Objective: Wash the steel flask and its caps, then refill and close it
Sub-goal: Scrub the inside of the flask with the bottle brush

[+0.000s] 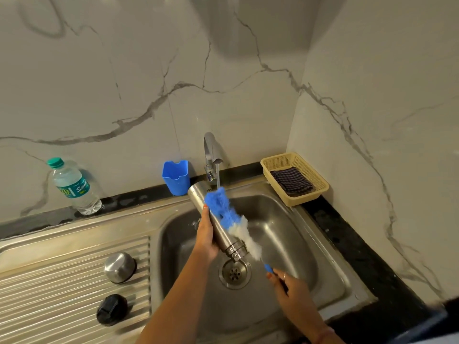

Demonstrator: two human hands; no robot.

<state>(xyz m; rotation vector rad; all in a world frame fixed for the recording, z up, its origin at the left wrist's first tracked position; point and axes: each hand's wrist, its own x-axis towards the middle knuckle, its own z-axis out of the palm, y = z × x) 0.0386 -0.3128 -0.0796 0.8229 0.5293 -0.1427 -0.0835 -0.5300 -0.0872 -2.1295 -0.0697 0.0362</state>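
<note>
Left hand (206,238) grips steel flask (215,220) over the sink (293,244), mouth tilted down toward the drain (234,273). Right hand (288,285) pinches handle of blue-and-white bottle brush (229,216), bristles lying along flask under running tap (212,155). Steel cap (120,267) and black cap (111,309) sit on drainboard (49,281), left.

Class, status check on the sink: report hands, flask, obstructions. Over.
Left hand grips steel flask over sink, tap running. Right hand holds blue-and-white bottle brush on flask's outside. Both caps off. Nothing in the way.
</note>
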